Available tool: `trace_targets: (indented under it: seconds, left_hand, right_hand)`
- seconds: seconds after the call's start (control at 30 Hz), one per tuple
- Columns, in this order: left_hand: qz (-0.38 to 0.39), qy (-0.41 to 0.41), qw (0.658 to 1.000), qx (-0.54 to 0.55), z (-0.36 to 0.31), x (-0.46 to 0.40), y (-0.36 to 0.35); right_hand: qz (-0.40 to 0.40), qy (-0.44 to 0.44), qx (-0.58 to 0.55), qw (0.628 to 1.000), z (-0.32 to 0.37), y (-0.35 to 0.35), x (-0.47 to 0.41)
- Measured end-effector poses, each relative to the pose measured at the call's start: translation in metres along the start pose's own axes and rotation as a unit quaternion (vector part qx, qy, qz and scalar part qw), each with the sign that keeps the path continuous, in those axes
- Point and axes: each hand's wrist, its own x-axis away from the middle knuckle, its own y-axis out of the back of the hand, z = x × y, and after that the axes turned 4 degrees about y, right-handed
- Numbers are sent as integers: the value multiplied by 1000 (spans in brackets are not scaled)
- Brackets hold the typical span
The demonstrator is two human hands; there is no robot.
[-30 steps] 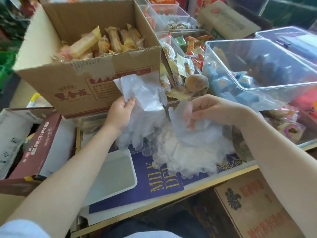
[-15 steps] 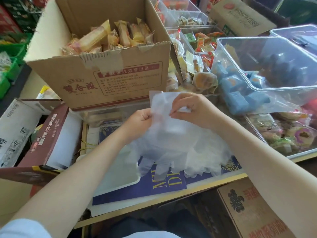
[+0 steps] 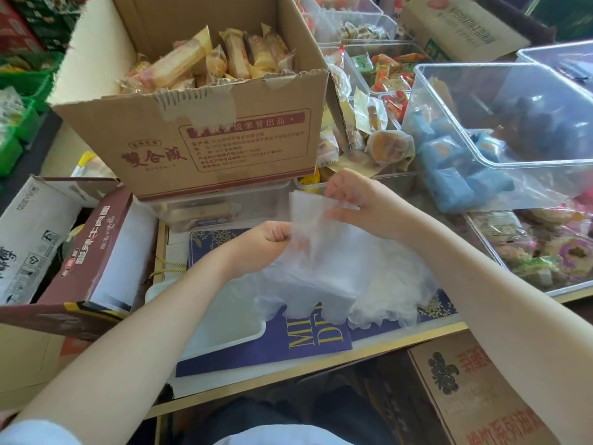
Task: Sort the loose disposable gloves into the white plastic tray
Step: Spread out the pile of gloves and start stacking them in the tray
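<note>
Both the left hand (image 3: 271,237) and right hand (image 3: 354,200) are pinching the cuff of one glove (image 3: 316,252), which is hanging over the heaped gloves (image 3: 391,290), while the tray (image 3: 224,319) is seemingly waiting unfilled.

Gloves (image 3: 324,268) under both hands: translucent, milky white. Tray (image 3: 224,319) below left hand: white. Mat (image 3: 308,345) beneath: deep purple, gold lettering, gold speckle. Cardboard box (image 3: 208,142) beyond hands: tan, dark red print. Packets (image 3: 449,178) past right hand: pale blue.
</note>
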Motion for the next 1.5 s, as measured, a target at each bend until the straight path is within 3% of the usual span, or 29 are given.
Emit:
trace_targets:
  seconds: [0.23, 0.37, 0.43, 0.6, 0.67, 0.73, 0.83, 1.0, 1.1, 1.17, 1.3, 1.5]
  left_hand:
    - [41, 4, 998, 44, -3, 7, 5]
    - [64, 8, 994, 93, -3, 10, 6]
    - [65, 8, 992, 104, -2, 11, 9]
    - [0, 4, 997, 80, 8, 9, 15]
    - [15, 28, 995, 93, 14, 11, 20]
    - [-6, 41, 999, -2, 12, 14, 20]
    - [-100, 8, 979, -177, 12, 10, 16]
    - [-182, -32, 958, -219, 7, 6, 10]
    - [-198, -57, 950, -235, 5, 7, 7]
    - [-192, -65, 950, -236, 4, 7, 6]
    - [-180, -55, 961, -204, 3, 5, 6]
    - [-135, -40, 990, -2, 4, 7, 6]
  right_hand:
    - [60, -8, -62, 996, 3, -4, -2]
    - [108, -72, -238, 963, 4, -6, 4]
    - [121, -73, -273, 951, 3, -9, 6]
    - [59, -66, -240, 967, -2, -15, 5]
    - [24, -62, -236, 969, -4, -15, 5]
    - [5, -61, -233, 970, -3, -14, 5]
    - [-8, -60, -220, 974, -8, -15, 4]
    - [-19, -28, -229, 973, -11, -11, 5]
    - [-23, 6, -148, 989, -9, -6, 5]
    - [-42, 23, -72, 996, -7, -5, 4]
    - [-119, 127, -23, 985, -3, -9, 6]
    - [-195, 198, 86, 957, -3, -10, 12]
